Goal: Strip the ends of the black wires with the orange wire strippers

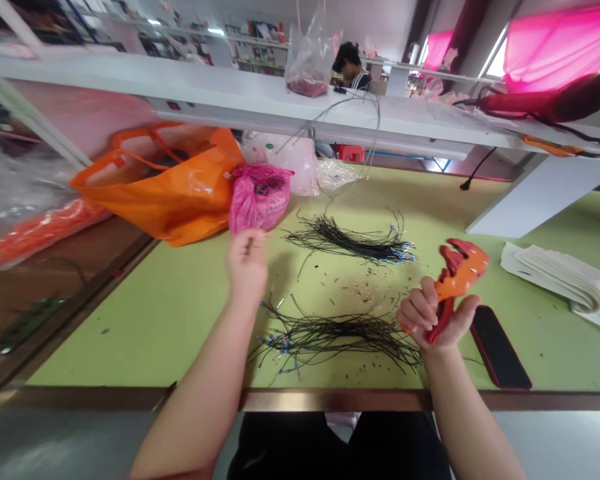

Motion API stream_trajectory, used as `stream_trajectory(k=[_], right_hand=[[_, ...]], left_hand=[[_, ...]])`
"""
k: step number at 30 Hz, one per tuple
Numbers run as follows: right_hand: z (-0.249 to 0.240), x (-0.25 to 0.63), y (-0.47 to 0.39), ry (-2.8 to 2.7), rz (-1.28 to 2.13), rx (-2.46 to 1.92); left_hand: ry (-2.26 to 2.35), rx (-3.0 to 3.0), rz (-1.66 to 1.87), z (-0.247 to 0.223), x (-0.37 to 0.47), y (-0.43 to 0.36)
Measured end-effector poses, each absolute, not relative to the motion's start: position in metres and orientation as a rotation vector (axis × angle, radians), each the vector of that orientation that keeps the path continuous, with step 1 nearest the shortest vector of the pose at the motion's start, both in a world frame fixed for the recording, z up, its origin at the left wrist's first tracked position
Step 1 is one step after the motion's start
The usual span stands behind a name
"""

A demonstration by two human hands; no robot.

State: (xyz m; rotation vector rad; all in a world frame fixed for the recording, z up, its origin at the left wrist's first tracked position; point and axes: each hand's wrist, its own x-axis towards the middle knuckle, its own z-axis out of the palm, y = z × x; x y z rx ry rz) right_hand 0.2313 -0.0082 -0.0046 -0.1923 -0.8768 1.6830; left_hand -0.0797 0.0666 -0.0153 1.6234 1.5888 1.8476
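Note:
My right hand [437, 317] is wrapped round the handles of an orange and red hand tool [461, 270], its head pointing up and away. My left hand [249, 257], blurred, is raised in front of the pink plastic bag [261, 200]; its fingers are curled closed, and what they hold, if anything, cannot be made out. Between the hands, nearer the table's front edge, lies a bundle of thin black wires [345, 331] with blue-tipped ends at its left. Farther back lies a second black bundle [350, 240], its blue tips at the right. Small dark scraps are strewn between them.
An orange bag [180, 190] stands at the back left. A phone [501, 347] and folded white cloth or paper [560, 273] lie at the right. A white shelf [220, 100] spans the back, bearing a clear bag [309, 67] and red tool. A person [353, 67] is beyond.

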Motion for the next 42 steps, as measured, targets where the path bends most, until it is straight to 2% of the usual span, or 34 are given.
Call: stream_trajectory(k=[6, 12, 19, 42], right_hand=[[-0.02, 0.21, 0.0, -1.156, 1.696, -0.353], [-0.04, 0.194, -0.001, -1.18, 1.727, -0.506], [-0.04, 0.189, 0.001, -1.194, 1.753, -0.476], [-0.045, 0.188, 0.0, -1.165, 1.818, -0.581]], left_hand=[[1.371, 2.017, 1.571, -0.01, -0.028, 0.028], [1.312, 2.348, 1.626, -0.003, -0.015, 0.009], [1.367, 2.675, 1.534, 0.001, -0.011, 0.004], [1.447, 2.706, 1.496, 0.004, -0.003, -0.003]])
